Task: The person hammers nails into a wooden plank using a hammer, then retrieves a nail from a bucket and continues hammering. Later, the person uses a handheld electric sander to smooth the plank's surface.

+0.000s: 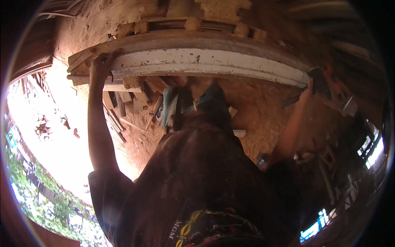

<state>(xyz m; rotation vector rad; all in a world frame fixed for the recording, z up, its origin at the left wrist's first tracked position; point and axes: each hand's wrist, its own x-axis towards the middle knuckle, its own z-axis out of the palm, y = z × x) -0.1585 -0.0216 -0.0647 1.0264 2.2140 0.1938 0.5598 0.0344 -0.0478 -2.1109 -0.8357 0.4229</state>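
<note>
A long wooden board [197,59] with worn, chipped white paint lies crosswise in front of me, a step running along its length. My left hand [103,64] is closed round its left end, fingers over the top. At the other end, my right hand [306,92] grips the board's near corner; its thumb shows, while the other fingers are hidden or blurred. Behind the white board runs a bare brown timber [173,41], seemingly touching it. Just beyond my right hand is a dark, blurred object [320,82] that I cannot make out.
Wood offcuts [123,99] lie on the sawdust-covered ground [263,107] below the board, left of my feet. A red object [334,80] sits at the right, among dark clutter. Notched wooden blocks [193,24] stand past the timber. Bright daylight falls at the left.
</note>
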